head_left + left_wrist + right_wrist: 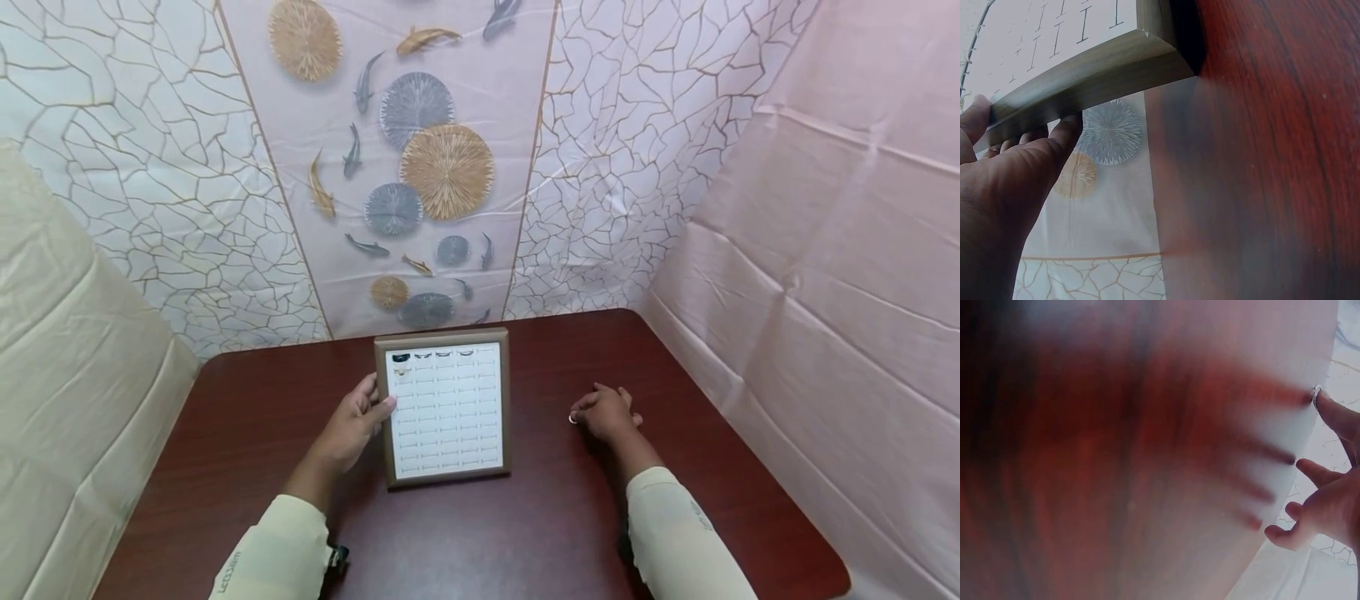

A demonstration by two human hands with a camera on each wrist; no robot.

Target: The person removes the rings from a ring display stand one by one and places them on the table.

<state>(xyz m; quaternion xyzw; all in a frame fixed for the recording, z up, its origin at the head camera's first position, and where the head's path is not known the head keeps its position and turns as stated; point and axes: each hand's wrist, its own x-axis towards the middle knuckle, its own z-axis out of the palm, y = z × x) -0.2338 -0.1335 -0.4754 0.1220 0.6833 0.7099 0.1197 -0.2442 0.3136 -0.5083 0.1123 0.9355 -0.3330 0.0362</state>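
A ring display board (447, 425) with a brown wooden frame and a white slotted face stands tilted up on the table. Several rings sit in its top row, a dark ring (401, 358) at the left end; one gold-toned ring (402, 372) is in the row below. My left hand (348, 429) grips the board's left edge, thumb on the front and fingers along the side and back. To the right of the board, my right hand (609, 414) pinches a small silver ring (1316, 397) at its fingertips, low over the table. Its other fingers are spread.
The dark red wooden table (450, 542) has rounded corners. Behind it hangs a patterned curtain (420, 275) with fish and round motifs, and pale cloth (810, 333) closes in the right side. A dark wrist strap (337, 557) shows at the left sleeve.
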